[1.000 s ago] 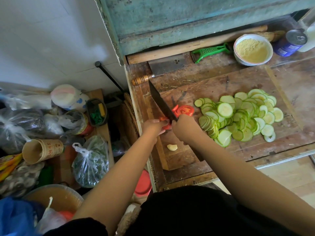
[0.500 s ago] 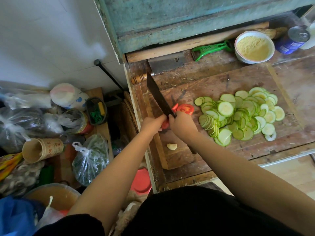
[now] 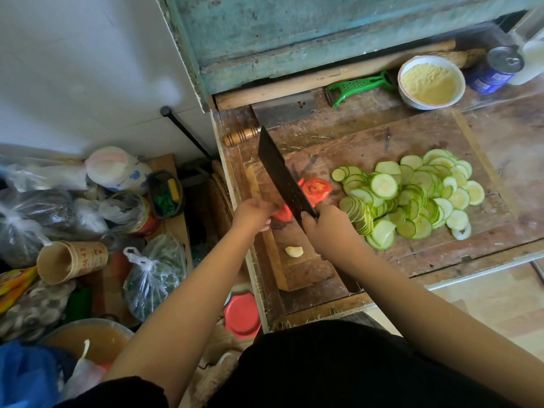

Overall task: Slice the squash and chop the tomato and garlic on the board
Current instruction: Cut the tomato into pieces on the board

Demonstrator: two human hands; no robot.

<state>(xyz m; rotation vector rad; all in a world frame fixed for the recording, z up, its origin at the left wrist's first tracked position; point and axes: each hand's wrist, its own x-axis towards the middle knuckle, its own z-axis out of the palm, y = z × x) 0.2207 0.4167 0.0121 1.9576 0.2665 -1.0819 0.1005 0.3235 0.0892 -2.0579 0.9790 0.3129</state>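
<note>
1. A dark cleaver (image 3: 284, 179) is gripped by the right hand (image 3: 325, 231), blade tilted over the tomato (image 3: 316, 189).
2. The tomato's near piece is held by the left hand (image 3: 254, 214).
3. Squash slices (image 3: 412, 195) are heaped on the board (image 3: 368, 148); a garlic clove (image 3: 293, 251) lies nearby.

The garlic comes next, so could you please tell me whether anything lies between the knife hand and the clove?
Nothing visible does: the pale garlic clove lies alone on bare board beside the right hand gripping the dark cleaver.
</note>
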